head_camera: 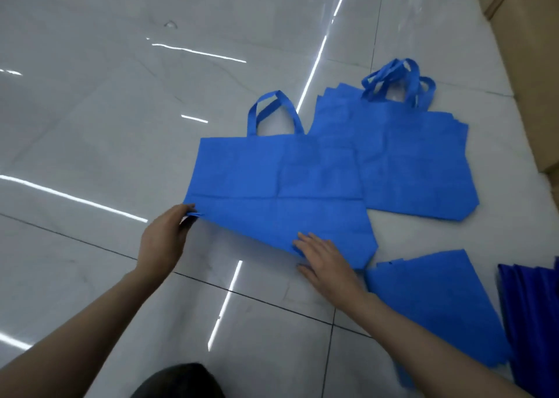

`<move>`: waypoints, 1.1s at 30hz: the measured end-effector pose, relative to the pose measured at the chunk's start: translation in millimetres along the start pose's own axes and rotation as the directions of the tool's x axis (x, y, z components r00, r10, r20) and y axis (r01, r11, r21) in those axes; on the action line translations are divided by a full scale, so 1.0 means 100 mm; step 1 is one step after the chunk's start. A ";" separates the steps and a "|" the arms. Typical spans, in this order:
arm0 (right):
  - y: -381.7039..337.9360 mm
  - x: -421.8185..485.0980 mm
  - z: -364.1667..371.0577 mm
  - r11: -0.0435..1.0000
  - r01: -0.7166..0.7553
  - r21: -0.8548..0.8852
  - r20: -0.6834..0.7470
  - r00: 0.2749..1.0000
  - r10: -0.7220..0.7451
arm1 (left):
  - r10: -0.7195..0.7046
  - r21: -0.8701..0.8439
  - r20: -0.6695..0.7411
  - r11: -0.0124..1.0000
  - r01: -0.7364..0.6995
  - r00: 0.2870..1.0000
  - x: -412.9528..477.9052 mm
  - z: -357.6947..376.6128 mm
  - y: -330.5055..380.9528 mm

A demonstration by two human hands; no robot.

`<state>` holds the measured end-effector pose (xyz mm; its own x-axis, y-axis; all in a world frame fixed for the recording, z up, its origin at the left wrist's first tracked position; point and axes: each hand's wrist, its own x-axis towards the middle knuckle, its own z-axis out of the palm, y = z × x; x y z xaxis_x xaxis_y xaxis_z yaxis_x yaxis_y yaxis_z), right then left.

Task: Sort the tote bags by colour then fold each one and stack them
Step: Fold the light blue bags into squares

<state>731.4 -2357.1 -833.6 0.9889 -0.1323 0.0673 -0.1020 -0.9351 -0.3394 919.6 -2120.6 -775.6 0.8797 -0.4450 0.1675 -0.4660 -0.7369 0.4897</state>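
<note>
Left grip (pixel 165 240) pinches the near left corner of a blue tote bag (pixel 278 185) between thumb and fingers, and the fabric at that corner is raised a little off the floor (pixel 121 95). Right grip (pixel 325 261) lies with straight, spread fingers on the bag's near edge, pressing it down; it holds nothing, and its thumb sits just off the fabric on the tile. The bag spreads flat away from both grips, with its slanted lower edge running from one to the other. Its handle (pixel 273 110) loops at the far end, well beyond the left grip.

Beyond the right grip and further to its right lies a pile of unfolded blue bags (pixel 417 161), their handles bunched at the far side; the held bag's right edge overlaps this pile. Just beside the right forearm, on its outer side, lies a stack of folded blue bags (pixel 438 307). Further right still, darker blue bags (pixel 535 307) touch that stack at the picture's edge. Cardboard (pixel 532 64) stands far off past the pile.
</note>
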 end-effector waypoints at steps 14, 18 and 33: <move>0.15 -0.06 -0.81 0.594 -0.444 0.671 0.028 0.816 0.578 | -0.427 -0.434 0.136 0.786 0.441 0.894 -0.42 -0.48 -0.50; 0.06 0.23 -0.83 0.515 -0.427 0.743 -0.065 0.720 0.691 | -0.513 -0.562 0.191 0.642 0.522 0.837 -0.38 -0.41 -0.52; -0.35 0.86 -0.05 0.969 -0.228 -0.095 -0.300 0.935 0.190 | -0.604 -0.029 0.051 0.795 0.606 0.795 -0.29 0.22 -0.69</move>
<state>819.0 -2337.5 -811.3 0.8725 -0.4003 0.2801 -0.3344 -0.9073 -0.2550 924.0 -2067.6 -833.0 0.9763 0.0651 -0.2064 0.1651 -0.8407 0.5157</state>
